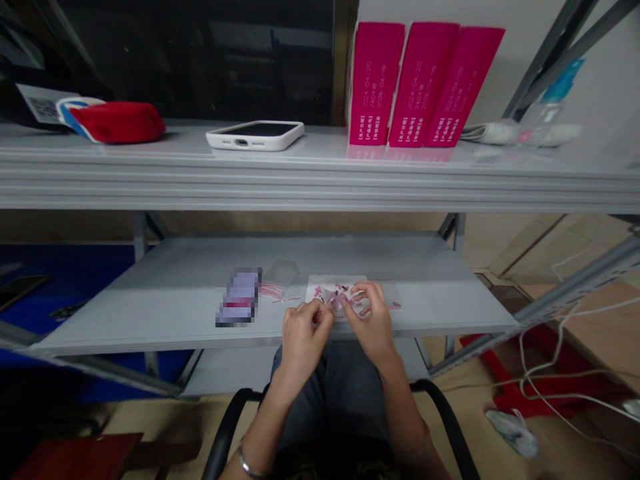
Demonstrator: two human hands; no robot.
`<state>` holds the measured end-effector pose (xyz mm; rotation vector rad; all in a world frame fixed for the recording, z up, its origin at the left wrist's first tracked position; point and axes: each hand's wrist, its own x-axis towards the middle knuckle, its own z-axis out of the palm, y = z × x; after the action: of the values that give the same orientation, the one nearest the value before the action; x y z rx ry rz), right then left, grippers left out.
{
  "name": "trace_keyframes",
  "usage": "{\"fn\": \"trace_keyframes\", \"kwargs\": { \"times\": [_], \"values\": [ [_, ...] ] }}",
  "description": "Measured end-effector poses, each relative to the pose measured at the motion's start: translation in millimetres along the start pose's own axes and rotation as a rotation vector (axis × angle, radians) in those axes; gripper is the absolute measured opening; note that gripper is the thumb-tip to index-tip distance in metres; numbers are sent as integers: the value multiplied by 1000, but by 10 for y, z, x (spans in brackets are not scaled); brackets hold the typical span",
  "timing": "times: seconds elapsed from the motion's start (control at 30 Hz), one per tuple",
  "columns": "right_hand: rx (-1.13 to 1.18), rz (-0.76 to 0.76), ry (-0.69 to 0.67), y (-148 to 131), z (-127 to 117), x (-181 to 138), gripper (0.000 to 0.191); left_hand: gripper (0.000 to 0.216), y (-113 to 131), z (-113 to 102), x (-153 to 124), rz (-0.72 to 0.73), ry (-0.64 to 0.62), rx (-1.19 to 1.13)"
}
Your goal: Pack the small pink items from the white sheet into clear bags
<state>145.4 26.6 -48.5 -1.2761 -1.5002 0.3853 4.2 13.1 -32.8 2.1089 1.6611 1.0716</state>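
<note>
A white sheet lies on the grey lower shelf, scattered with small pink and dark pieces. Over its front edge, my left hand is closed, thumb against curled fingers. My right hand curves in from the other side, thumb and fingers bent close together. Between the fingertips is a small see-through, pinkish piece, perhaps thin plastic; its kind is too small to tell. Thin pink strips in clear plastic lie left of the sheet. A phone with a pixelated screen rests farther left.
Above runs an upper shelf with a white-cased phone, a red pouch, several magenta boxes and a spray bottle. Black chair armrests flank my forearms. White cables hang at the right.
</note>
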Motion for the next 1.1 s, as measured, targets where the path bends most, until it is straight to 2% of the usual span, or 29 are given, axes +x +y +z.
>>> {"fn": "trace_keyframes", "kwargs": {
  "times": [0.07, 0.17, 0.37, 0.47, 0.5, 0.53, 0.6, 0.7, 0.93, 1.03, 1.1],
  "values": [
    [22, -84, -61, -28, -14, -13, 11, 22, 6, -31, 10, 8, 6, 3],
    [29, -163, -211, -34, -13, -22, 17, 21, 10, -55, 5, 43, -32, -51],
    [-24, -150, -396, 31, -13, -10, 28, 24, -15, -88, -22, 112, -126, -101],
    [-85, -144, -446, 50, -42, 2, 36, 7, -41, -158, -20, 175, -124, -55],
    [-100, -147, -461, 52, -55, 6, 36, 11, -57, -186, -18, 199, -120, -36],
    [-111, -148, -474, 52, -69, 9, 35, 26, -77, -212, -16, 223, -129, -18],
    [-120, -144, -487, 50, -93, 11, 35, 55, -130, -246, -11, 269, -188, 16],
    [-123, -125, -487, 45, -112, 5, 34, 69, -210, -239, 0, 301, -274, 56],
    [-102, -81, -500, 58, -108, -12, 35, 55, -207, -156, 12, 300, -256, 70],
    [-7, -65, -453, 70, -131, -8, 23, 49, -205, -142, 21, 291, -245, 48],
    [84, -50, -373, 114, -144, 0, 17, 46, -233, -129, 31, 273, -227, 35]
  ]
}}
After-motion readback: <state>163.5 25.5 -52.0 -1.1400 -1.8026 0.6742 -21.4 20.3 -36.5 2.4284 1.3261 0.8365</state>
